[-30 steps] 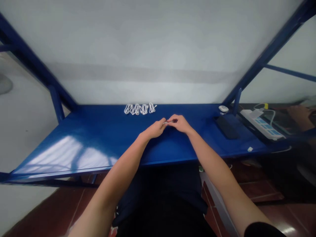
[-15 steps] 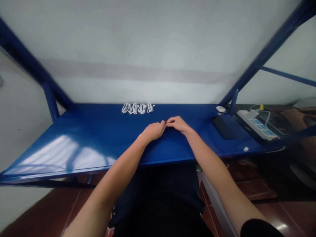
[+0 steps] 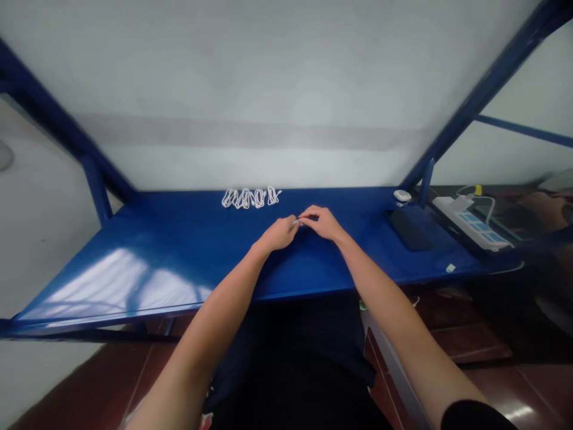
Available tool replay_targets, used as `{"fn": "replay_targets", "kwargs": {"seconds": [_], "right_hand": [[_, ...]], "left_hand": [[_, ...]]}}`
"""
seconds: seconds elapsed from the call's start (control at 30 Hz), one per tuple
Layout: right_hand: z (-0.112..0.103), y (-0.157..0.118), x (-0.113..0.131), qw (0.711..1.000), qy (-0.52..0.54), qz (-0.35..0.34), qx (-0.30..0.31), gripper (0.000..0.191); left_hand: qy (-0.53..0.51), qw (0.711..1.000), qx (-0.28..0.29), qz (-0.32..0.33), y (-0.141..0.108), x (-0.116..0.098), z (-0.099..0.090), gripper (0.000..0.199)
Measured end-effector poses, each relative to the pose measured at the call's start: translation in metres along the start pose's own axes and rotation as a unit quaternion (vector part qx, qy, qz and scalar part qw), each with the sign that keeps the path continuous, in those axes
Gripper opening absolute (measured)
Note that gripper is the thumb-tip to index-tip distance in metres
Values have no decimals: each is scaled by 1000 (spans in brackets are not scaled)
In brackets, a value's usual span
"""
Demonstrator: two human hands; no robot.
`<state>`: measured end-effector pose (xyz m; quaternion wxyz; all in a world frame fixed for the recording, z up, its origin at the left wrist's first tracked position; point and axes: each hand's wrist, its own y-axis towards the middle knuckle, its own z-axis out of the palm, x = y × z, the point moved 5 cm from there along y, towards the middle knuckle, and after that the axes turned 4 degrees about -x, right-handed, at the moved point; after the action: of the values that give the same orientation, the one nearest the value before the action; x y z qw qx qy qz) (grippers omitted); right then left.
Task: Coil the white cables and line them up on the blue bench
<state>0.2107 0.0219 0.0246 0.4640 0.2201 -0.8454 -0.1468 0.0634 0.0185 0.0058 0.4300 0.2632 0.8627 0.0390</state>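
Both hands meet over the middle of the blue table (image 3: 188, 230). My left hand (image 3: 280, 233) is closed, thumb and fingers pinching a small whitish thing (image 3: 294, 223) that is mostly hidden; its kind cannot be made out. From the other side, the fingertips of my right hand (image 3: 326, 223) pinch at the same thing, close against the left thumb. Beyond the hands, several coiled bundles of white cable (image 3: 245, 198) lie in a row near the back edge, apart from my fingers.
A dark phone-like slab (image 3: 407, 229) lies on the right, with a small white case (image 3: 401, 196) behind it. A small white piece (image 3: 450, 268) sits near the front right edge. A white power strip (image 3: 475, 224) is farther right. Blue frame posts (image 3: 96, 188) flank the table.
My right fingers have risen slightly, and more of the whitish thing shows between the hands. Both hands stay together in nearly the same place. The view has shifted a little.
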Motion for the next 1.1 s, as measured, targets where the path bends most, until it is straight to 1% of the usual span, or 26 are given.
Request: {"fn": "replay_targets", "kwargs": {"seconds": [0.1,0.23,0.33,0.4,0.43,0.5,0.6,0.67,0.73,0.77,0.83,0.87,0.93,1.03,1.1], "right_hand": [[3,0,-2,1000,-8,9,5,16],[6,1,-6,1000,-5,21,4,16],[6,1,-6,1000,10,19,-6,13],[6,1,-5,1000,22,13,-10,13],[6,0,-4,1000,28,10,-9,13],[6,0,-3,999,37,6,-3,14],[6,-1,1,999,31,-13,8,14],[6,-1,5,999,27,-38,13,15],[5,-2,9,997,31,-63,20,15],[5,-2,11,997,34,-73,21,15],[4,-3,14,996,39,-85,17,16],[4,-3,15,995,39,-89,10,16],[2,-4,17,995,37,-94,-11,17],[-1,-3,15,995,46,-80,-46,17],[-2,-1,10,994,68,-51,-68,17]], "left_hand": [[-1,1000,-1,-6,0,-1,0,17],[-35,999,-10,-29,1,1,2,15],[-96,994,-21,-55,2,0,6,22],[-170,980,-6,-106,2,1,11,28],[-215,966,8,-142,1,1,13,30],[-308,926,36,-217,-2,0,19,33],[-422,851,60,-307,-7,-3,22,40],[-481,798,81,-353,-10,-5,24,41],[-532,751,114,-375,-11,-9,26,38],[-552,733,128,-377,-12,-12,26,36],[-578,713,139,-371,-11,-15,26,32],[-586,710,137,-365,-11,-16,25,31],[-592,717,120,-348,-9,-16,23,31],[-580,743,91,-322,-7,-16,21,32],[-568,759,86,-305,-6,-17,21,31]]}}
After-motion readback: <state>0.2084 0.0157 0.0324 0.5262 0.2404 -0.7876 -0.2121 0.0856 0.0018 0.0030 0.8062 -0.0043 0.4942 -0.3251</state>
